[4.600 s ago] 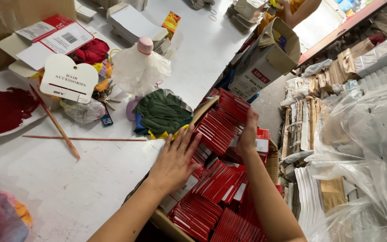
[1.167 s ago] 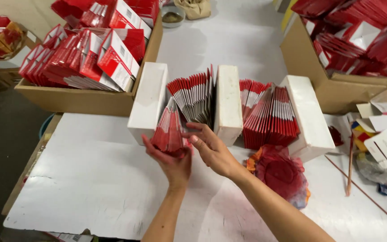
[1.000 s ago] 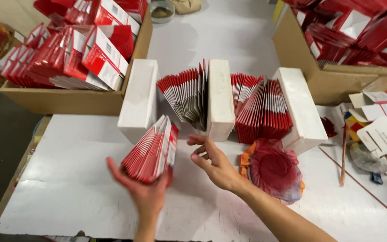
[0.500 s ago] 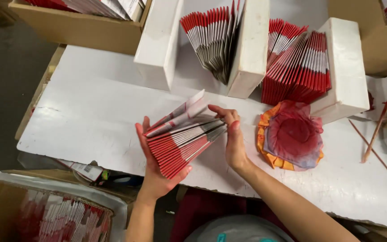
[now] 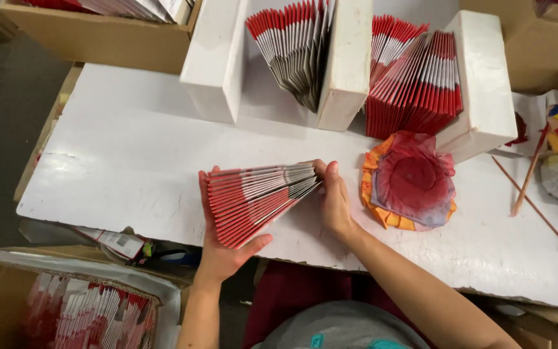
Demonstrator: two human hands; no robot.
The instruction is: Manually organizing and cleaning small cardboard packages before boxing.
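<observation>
My left hand (image 5: 222, 249) grips a fanned stack of flat red-and-white packets (image 5: 253, 199) by its red end, just above the white table (image 5: 117, 168). My right hand (image 5: 334, 197) presses its fingers against the stack's far end, squaring it. Beyond, more packets stand on edge (image 5: 295, 45) between a left white block (image 5: 213, 64) and a middle white block (image 5: 345, 64). Another row of packets (image 5: 414, 81) leans between the middle block and a right white block (image 5: 482, 84).
A crumpled red-and-orange wrapper (image 5: 411, 181) lies right of my hands. Thin wooden sticks (image 5: 527, 174) lie at the table's right. A cardboard box with packets (image 5: 98, 22) sits at the far left; another box of packets (image 5: 79, 310) is below the table edge.
I took a stack of packets from between the white blocks and drew it toward me. The loose, splayed packets have been pressed into a neater fan between both hands.
</observation>
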